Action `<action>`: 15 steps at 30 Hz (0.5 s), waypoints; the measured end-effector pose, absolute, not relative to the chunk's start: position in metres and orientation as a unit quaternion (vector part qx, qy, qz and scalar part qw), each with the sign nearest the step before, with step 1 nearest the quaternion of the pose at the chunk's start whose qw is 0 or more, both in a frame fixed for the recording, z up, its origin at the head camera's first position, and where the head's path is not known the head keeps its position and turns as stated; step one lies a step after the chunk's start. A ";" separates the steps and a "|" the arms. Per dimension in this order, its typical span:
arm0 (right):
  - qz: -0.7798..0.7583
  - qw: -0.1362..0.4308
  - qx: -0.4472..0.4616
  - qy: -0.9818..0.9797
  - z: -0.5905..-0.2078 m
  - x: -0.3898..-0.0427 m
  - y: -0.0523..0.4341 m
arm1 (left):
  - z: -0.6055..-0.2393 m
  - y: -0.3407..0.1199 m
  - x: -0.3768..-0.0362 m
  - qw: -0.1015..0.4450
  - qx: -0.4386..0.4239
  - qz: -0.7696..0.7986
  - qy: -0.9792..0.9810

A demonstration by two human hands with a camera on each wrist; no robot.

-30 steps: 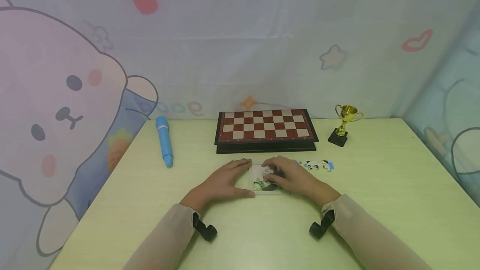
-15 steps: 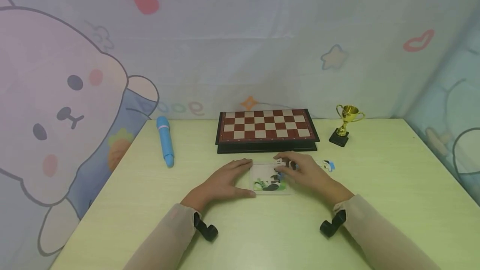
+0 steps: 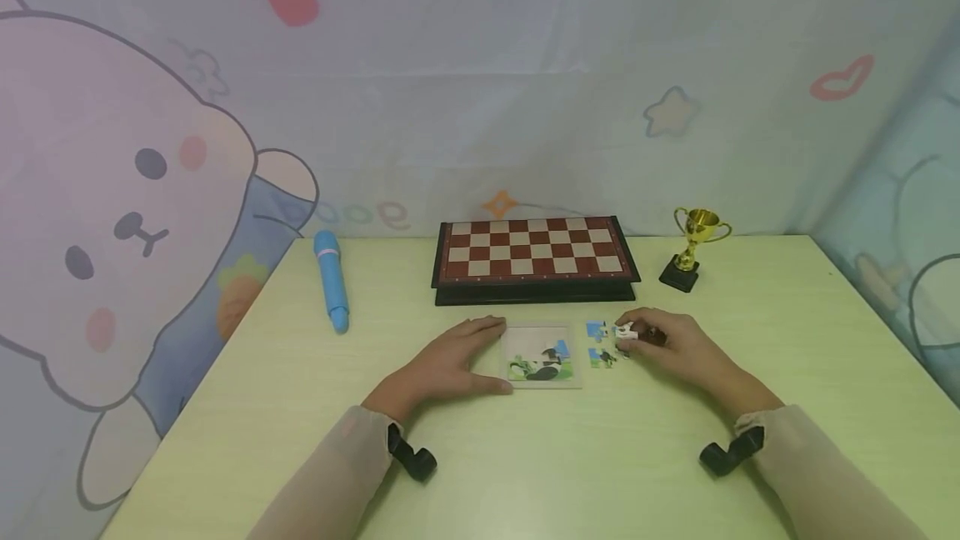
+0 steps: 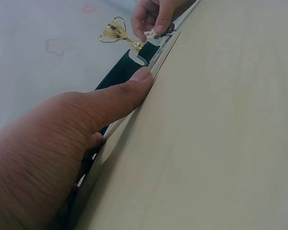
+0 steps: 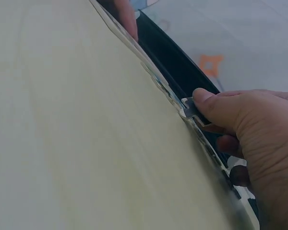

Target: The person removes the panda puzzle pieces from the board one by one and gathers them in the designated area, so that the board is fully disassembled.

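Since the earlier frames the right hand has moved off the puzzle tray to the loose pieces just right of it, and now pinches a white puzzle piece between thumb and fingers, seemingly lifted clear of the table, though the wrist view is blurred. Left hand lies flat, fingers straight, against the tray's left edge, likely steadying it. Behind the tray sits a chessboard; right of that, a trophy.
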State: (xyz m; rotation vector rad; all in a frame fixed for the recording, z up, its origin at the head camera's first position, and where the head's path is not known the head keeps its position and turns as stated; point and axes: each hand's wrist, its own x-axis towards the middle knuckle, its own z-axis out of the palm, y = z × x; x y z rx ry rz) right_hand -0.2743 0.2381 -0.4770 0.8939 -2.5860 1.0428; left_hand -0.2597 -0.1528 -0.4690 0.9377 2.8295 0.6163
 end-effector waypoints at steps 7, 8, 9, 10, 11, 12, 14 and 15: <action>0.316 0.158 0.347 -0.869 -0.481 -0.277 0.246 | -0.467 -0.153 -0.259 0.052 0.306 0.206 0.928; 0.313 0.164 0.352 -0.867 -0.481 -0.277 0.247 | -0.467 -0.153 -0.259 0.052 0.305 0.207 0.928; 0.310 0.169 0.357 -0.865 -0.481 -0.278 0.248 | -0.467 -0.153 -0.259 0.053 0.304 0.207 0.928; 0.308 0.172 0.361 -0.863 -0.481 -0.279 0.249 | -0.467 -0.153 -0.259 0.053 0.303 0.208 0.929; 0.306 0.173 0.365 -0.862 -0.482 -0.279 0.250 | -0.467 -0.153 -0.259 0.052 0.303 0.208 0.929; 0.305 0.174 0.369 -0.861 -0.482 -0.280 0.251 | -0.467 -0.153 -0.259 0.051 0.303 0.208 0.929; 0.303 0.174 0.375 -0.859 -0.482 -0.281 0.252 | -0.468 -0.153 -0.259 0.050 0.305 0.210 0.928; 0.303 0.174 0.379 -0.857 -0.483 -0.281 0.253 | -0.468 -0.153 -0.259 0.050 0.306 0.210 0.927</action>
